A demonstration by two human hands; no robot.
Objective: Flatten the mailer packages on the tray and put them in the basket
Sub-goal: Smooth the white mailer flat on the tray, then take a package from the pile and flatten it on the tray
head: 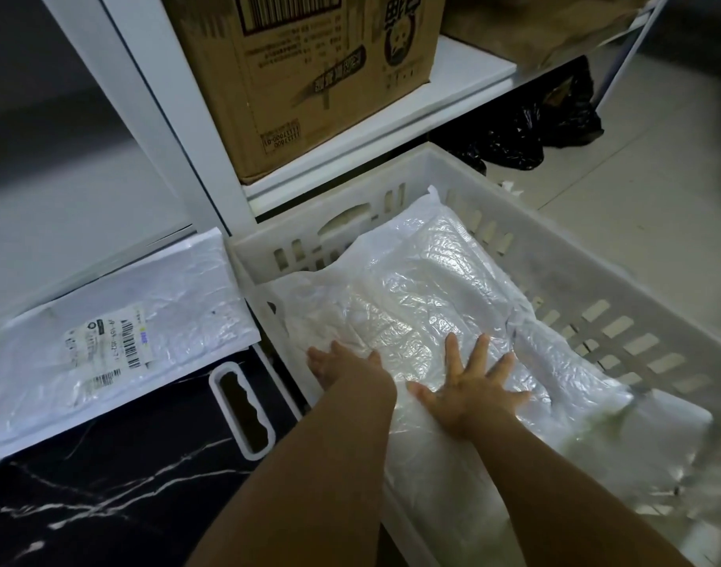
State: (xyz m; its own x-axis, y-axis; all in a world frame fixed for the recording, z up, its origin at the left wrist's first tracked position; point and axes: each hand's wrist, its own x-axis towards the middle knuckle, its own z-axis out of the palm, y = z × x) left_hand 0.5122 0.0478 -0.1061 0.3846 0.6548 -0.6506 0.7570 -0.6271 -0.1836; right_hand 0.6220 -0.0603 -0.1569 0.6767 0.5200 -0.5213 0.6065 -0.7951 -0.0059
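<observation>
A white slotted plastic basket [621, 321] sits on the floor at the right. Inside it lies a white bubble mailer package [416, 280], crinkled and shiny. My right hand [473, 386] lies flat on this mailer with its fingers spread. My left hand [342, 362] rests open on the mailer's left part, near the basket's left wall. At the left, another white mailer with a barcode label [117, 333] lies on a black marble-patterned tray [125, 476] that has a white handle slot [244, 415].
A white metal shelf frame [162, 100] rises just behind the basket and tray. A cardboard box [309, 75] stands on its lower shelf. Black plastic bags [526, 133] lie under the shelf at the back right. Pale floor tiles [645, 206] extend to the right.
</observation>
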